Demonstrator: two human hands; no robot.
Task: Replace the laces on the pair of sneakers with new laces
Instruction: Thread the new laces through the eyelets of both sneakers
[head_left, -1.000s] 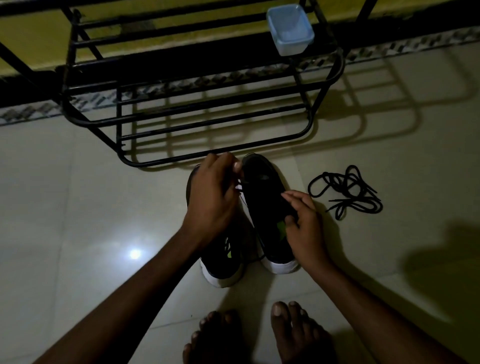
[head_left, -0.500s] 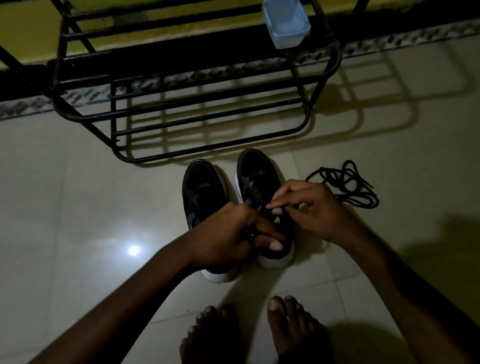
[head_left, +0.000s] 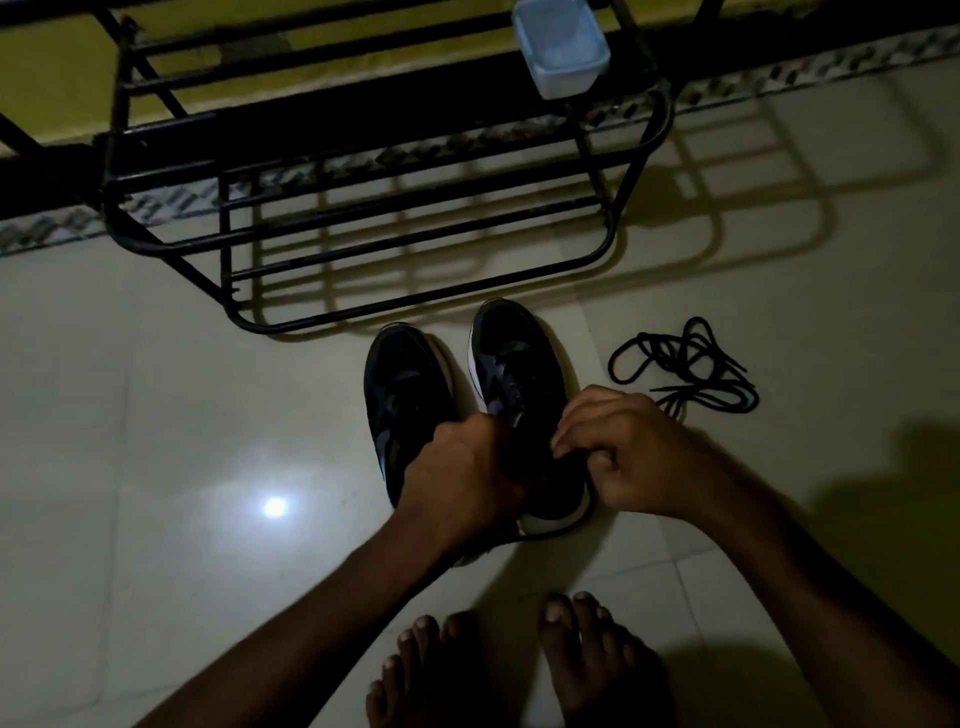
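hands at one sneaker's lacing
left hand curls over the black white-soled sneaker on the tiled floor, seemingly steadying it, grip hidden; right hand bunches its fingertips at the lacing, hold too dark to tell. loose black laces lie just beside, ready.

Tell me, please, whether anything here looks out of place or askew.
Only the loose black laces stand out: a tangled heap on the floor, right of the sneakers, which stand upright side by side.
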